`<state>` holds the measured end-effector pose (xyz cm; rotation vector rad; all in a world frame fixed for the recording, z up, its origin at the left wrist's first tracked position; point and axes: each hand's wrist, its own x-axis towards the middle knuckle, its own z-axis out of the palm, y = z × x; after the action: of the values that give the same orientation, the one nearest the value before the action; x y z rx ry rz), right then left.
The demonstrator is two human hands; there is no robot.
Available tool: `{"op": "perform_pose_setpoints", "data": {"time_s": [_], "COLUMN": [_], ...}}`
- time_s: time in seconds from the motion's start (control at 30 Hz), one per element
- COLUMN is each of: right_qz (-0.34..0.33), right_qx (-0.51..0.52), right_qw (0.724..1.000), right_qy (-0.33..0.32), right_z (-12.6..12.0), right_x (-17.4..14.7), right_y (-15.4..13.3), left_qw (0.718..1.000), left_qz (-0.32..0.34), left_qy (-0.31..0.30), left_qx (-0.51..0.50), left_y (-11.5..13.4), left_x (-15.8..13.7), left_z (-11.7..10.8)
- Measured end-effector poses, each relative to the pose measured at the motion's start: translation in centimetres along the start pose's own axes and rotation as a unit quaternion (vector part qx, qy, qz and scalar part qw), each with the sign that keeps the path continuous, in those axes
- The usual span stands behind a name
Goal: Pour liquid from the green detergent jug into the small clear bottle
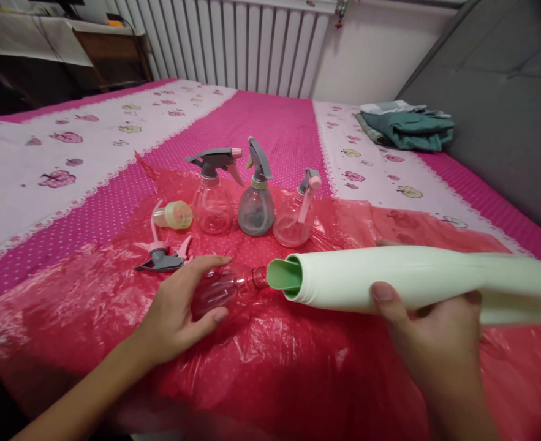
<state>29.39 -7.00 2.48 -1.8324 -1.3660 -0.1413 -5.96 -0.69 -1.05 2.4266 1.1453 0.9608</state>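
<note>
With the left hand [178,312] gripping the lying clear bottle [226,288] and the right hand [435,331] clasping the green watering can [389,282], it seems best to line the spout squarely with the neck, mid-sheet on the red plastic sheet [298,367].

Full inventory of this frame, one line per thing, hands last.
spray bottles: 3, clear with grey-pink triggers, upright in a row on the plastic sheet
open bottle: 1, clear, lying on its side, no sprayer
loose sprayer: 1, grey-pink, left of the open bottle
small cap piece: 1, pale yellow, lying on the sheet
jug: 1, pale green, spout at the open bottle's neck
plastic sheet: 1, red, over the bedspread
bedspread: 1, pink and white
folded clothes: teal-grey pile, far right
radiator: 1, white, behind
left hand: on the open bottle
right hand: gripping the jug
</note>
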Motion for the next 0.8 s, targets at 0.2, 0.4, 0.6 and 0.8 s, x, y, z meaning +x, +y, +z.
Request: {"op": "perform_pose_setpoints", "data": {"time_s": [0.2,0.4,0.6,0.8], "right_qz": [0.057,0.124,0.075,0.065], "right_qx": [0.053,0.104,0.060,0.057], "right_qw": [0.997,0.986,0.993,0.995], "right_qy": [-0.027,-0.046,-0.064,-0.058], "right_z": [-0.7,-1.7,-2.3,-2.3], "right_x": [0.5,0.8,0.3,-0.1], "right_y": [-0.7,-2.4,-0.8,-0.6], "left_qw": [1.000,1.000,1.000,1.000], "left_qz": [0.005,0.002,0.003,0.003], "left_qy": [0.003,0.003,0.005,0.005], "left_qx": [0.005,-0.002,-0.005,-0.005], "left_y": [0.1,0.1,0.1,0.1], "left_x": [0.1,0.0,0.0,0.1], "left_z": [0.0,-0.1,0.1,0.2]}}
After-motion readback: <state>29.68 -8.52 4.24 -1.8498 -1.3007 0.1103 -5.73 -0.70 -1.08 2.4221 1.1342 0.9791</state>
